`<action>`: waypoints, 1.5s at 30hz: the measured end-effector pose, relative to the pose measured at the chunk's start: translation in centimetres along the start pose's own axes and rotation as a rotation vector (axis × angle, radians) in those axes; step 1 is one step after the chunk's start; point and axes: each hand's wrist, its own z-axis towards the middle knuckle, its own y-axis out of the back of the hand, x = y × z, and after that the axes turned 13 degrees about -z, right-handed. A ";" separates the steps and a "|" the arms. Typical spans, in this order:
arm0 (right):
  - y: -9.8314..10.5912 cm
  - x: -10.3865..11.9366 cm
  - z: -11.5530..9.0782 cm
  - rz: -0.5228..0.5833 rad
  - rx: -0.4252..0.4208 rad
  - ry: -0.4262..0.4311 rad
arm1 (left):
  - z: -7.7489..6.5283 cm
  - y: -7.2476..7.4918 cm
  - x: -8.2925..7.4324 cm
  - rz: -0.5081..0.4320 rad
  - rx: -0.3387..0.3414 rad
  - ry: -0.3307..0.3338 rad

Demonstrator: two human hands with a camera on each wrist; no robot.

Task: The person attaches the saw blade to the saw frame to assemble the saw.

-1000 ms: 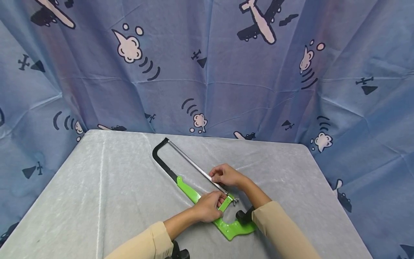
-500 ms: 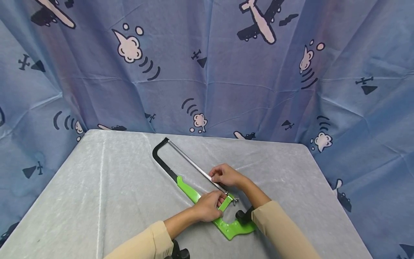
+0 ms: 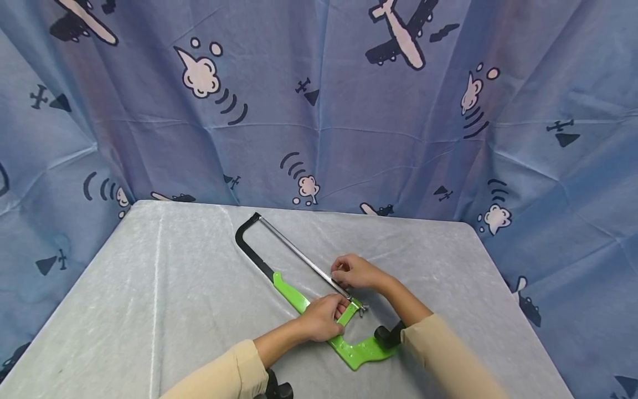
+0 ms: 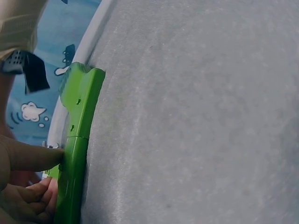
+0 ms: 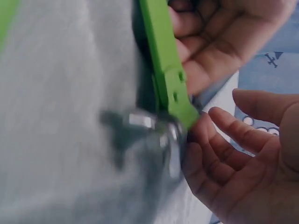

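A hacksaw with a green handle and frame (image 3: 289,291) lies diagonally on the table, its black bowed end pointing to the far left. Along its upper side runs a straight silver bar (image 3: 294,249). My left hand (image 3: 321,320) grips the green upright by the handle, thumb on the near side and fingers curled behind it. Just above the near end of the bar is my right hand (image 3: 360,272), fingers loosely bent. In the right wrist view its thumb stands apart from the fingers with nothing between them. A metal wing nut (image 5: 154,126) sits at the upright's end.
A grey-white cloth covers the table (image 3: 199,310). Behind it hangs a blue curtain (image 3: 319,111) printed with airplanes and clouds. A black wrist device (image 3: 389,335) on the right sleeve overlaps the end of the saw handle.
My right hand has come off the silver bar and shifted slightly right and toward me along it. My left hand and the hacksaw stay in place.
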 end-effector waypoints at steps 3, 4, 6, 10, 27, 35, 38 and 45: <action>0.7 -0.5 -1.1 -0.024 -0.030 0.037 | 0.0 0.0 -0.1 -0.010 -0.007 0.011; 0.9 -0.7 -1.5 -0.031 -0.042 0.049 | 0.0 -0.1 -0.1 -0.011 -0.009 0.014; 1.1 -1.1 -2.3 -0.052 -0.064 0.081 | 0.0 -0.1 -0.1 -0.010 -0.012 0.022; 1.4 -1.8 -3.9 -0.059 -0.070 0.129 | -0.1 -0.1 -0.2 -0.006 -0.017 0.026; 0.3 -3.3 -8.4 -0.084 -0.079 0.186 | 0.0 -0.4 0.2 0.016 -0.016 -0.015; 0.1 -3.8 -8.9 -0.055 -0.051 0.159 | -0.2 -0.3 0.0 0.019 -0.022 -0.025; -0.1 -3.9 -8.9 -0.053 -0.050 0.162 | -0.2 -0.3 0.1 0.019 -0.023 -0.031; -0.4 -4.1 -8.9 -0.033 -0.060 0.200 | -0.1 -0.3 0.2 0.026 -0.020 -0.038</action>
